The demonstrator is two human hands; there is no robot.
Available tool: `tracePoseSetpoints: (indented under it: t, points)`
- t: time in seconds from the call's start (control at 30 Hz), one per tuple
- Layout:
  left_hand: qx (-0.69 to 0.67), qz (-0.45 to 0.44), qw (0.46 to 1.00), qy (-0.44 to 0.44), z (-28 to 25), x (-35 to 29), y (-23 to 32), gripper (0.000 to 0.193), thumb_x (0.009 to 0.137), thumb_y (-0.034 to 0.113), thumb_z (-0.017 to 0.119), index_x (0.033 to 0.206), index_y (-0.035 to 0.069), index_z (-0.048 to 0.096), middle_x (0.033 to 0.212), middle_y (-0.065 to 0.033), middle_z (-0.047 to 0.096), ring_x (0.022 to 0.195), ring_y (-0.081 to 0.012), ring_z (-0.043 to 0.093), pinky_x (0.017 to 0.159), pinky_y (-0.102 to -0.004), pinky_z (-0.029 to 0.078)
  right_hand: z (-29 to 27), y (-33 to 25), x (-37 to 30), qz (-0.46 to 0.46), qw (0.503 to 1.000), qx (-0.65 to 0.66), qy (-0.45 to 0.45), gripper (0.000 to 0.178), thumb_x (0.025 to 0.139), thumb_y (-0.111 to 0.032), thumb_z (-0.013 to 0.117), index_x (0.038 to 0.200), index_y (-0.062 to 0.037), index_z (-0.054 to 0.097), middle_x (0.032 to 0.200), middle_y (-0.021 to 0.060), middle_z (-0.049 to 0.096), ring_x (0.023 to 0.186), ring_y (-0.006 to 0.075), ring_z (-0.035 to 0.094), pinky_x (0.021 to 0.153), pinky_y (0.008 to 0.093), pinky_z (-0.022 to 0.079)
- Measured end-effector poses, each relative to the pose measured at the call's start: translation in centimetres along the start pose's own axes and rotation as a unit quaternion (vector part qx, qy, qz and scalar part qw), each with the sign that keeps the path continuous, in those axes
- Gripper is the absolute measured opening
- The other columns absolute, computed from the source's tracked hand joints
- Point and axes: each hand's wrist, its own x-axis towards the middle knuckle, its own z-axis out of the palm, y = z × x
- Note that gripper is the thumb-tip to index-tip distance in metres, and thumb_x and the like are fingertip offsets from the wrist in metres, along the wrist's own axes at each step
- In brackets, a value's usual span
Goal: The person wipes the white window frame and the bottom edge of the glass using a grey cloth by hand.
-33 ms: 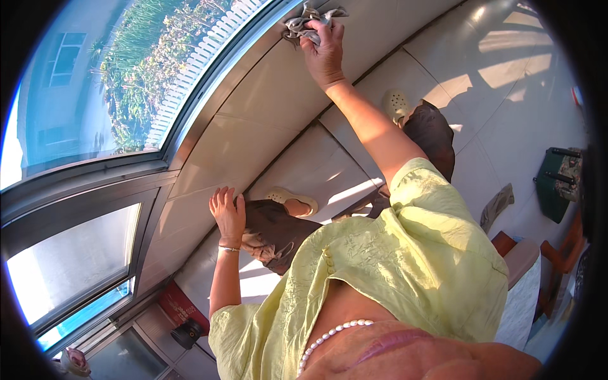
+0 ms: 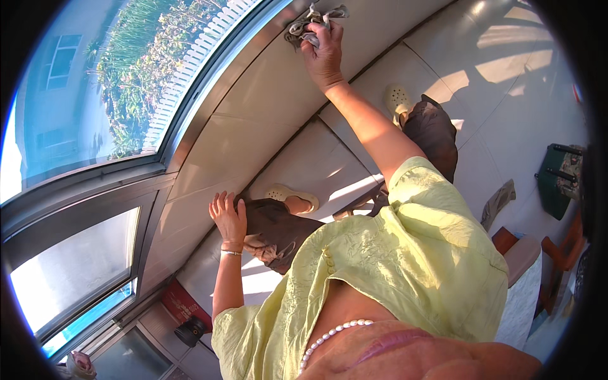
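Head view: the right hand (image 2: 324,54) clutches a crumpled grey-brown rag (image 2: 299,30) at the pale tiled wall (image 2: 266,95), beside the metal window frame (image 2: 246,59). Wiping seems the step in hand. The left hand (image 2: 228,218) grasps nothing, fingers spread by the wall near the brown trousers (image 2: 278,225) (whether it bears weight, I cannot tell). Next move likely calls for flat, firm pressure along the surface.

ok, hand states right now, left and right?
Left hand: open, nothing visible in it.
Right hand: closed on a crumpled grey rag.
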Motion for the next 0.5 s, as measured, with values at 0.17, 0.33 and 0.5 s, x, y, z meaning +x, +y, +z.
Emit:
tracePoseSetpoints:
  t: [0.17,0.33,0.5]
  points:
    - [-0.013,-0.039,0.999,-0.016,0.5,-0.1,0.6,0.024,0.091,0.019,0.059,0.106,0.001,0.064,0.117,-0.0156,0.063,0.117,-0.0361,0.054,0.103,-0.0472,0.040,1.1,10.2,-11.3,0.196,0.979,-0.051,0.009,0.038,0.082,0.002,0.058,0.119,-0.0055,0.049,0.119,0.0181,0.046,0.106,0.0359,0.053,0.089,0.0412,0.048]
    - [-0.041,-0.118,0.991,-0.047,0.7,-0.1,-0.9,0.023,0.089,0.017,0.057,0.104,0.001,0.065,0.110,-0.0157,0.064,0.109,-0.0366,0.056,0.100,-0.0482,0.041,2.7,22.8,-20.9,0.450,0.891,-0.007,0.065,0.032,0.085,-0.001,0.057,0.116,-0.0047,0.051,0.114,0.0140,0.054,0.101,0.0289,0.056,0.086,0.0380,0.049]
    - [-0.030,-0.177,0.981,-0.079,0.9,-0.2,-0.5,0.023,0.089,0.014,0.056,0.105,-0.001,0.064,0.106,-0.0161,0.064,0.104,-0.0361,0.056,0.095,-0.0472,0.043,1.7,28.1,-23.6,0.628,0.778,-0.010,0.013,0.036,0.089,-0.003,0.060,0.124,-0.0032,0.051,0.123,0.0146,0.057,0.108,0.0284,0.058,0.088,0.0401,0.050]
